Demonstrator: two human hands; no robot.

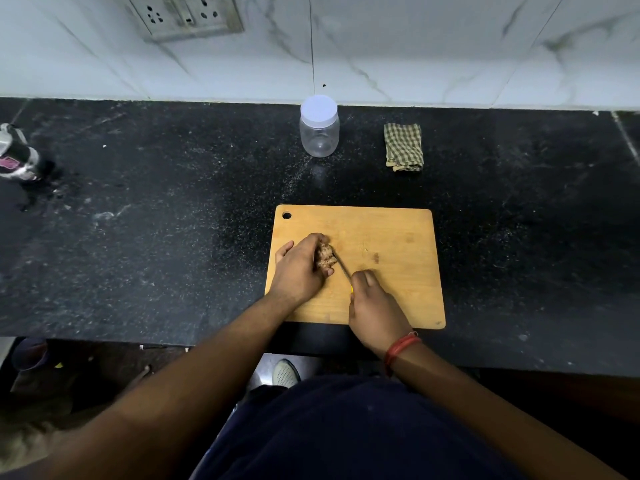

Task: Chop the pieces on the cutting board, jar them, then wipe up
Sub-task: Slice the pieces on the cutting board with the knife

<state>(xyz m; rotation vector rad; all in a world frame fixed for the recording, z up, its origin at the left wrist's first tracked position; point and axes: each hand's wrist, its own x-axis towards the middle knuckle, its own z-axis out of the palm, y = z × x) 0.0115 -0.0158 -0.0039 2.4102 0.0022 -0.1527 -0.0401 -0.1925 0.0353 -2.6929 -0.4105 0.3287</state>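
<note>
A: Where is the chopping happening?

B: On the wooden cutting board [391, 271], which lies flat on the black speckled desk [156, 237], near its front edge and a little right of centre. The board has 1 round hole in its far left corner.

A: And the pieces?

B: A brownish lump of pieces [325, 257] sits on the left half of the board. The left hand [300, 268] is curled over it, fingers and thumb grasping it from the left side.

A: What about the other hand?

B: The right hand [372, 306] is clenched round the handle of a knife [343, 268]. A sliver of yellow shows at the grip. The thin blade slants up and left, its far end against the lump just beside the left fingertips. It looks to be touching the pieces, though the blade is too slim and dark to be sure. A red thread band [400, 351] circles the right wrist.

A: Is the jar nearby?

B: The clear plastic jar [319, 133] stands upright at the far edge of the desk, by the wall, well apart from the board. Its white lid [318, 109] is on.

A: Anything for wiping?

B: A folded green checked cloth [403, 147] lies just right of the jar, apart from it.

A: Anything else?

B: A dark metal bottle [19, 157] at the far left edge, and a white switch socket plate [187, 15] on the marble wall [450, 46].
</note>
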